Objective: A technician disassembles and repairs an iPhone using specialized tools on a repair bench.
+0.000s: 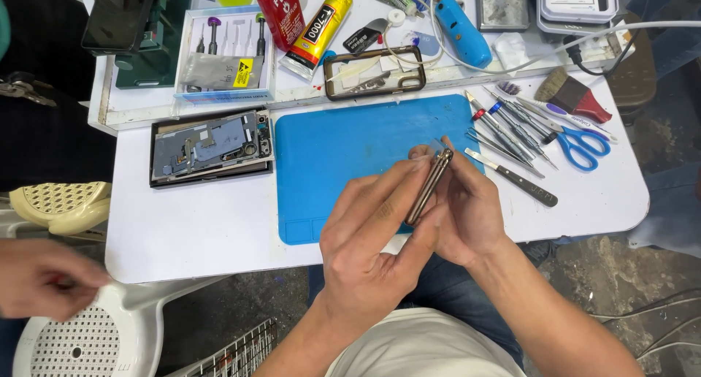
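We are looking down at a white table standing on a dark, stained floor, with a white perforated stool by its left corner. A blue mat is lying in the middle of the table. To the left of the mat an opened phone is lying flat with its insides showing. Behind it, a clear tray is holding small tools and a grey bag. Further back a red bottle, a yellow and black glue tube, a dark-rimmed phone case and a blue tool are lying side by side. To the right of the mat, screwdrivers are fanning out, with blue scissors and a red-handled brush just beyond them, and a dark-handled blade is lying nearest our right hand. Another person's hand is showing blurred at the left edge.

We are holding a phone edge-on above the near right part of the mat, so we are seeing only its thin, metallic brown-grey side, tilting up and to the right. Our left hand is keeping its grip pinched on the lower half, fingers along the edge. Our right hand is closing its grip on the upper part, fingertips meeting near the top corner. The phone's faces are hidden from us.
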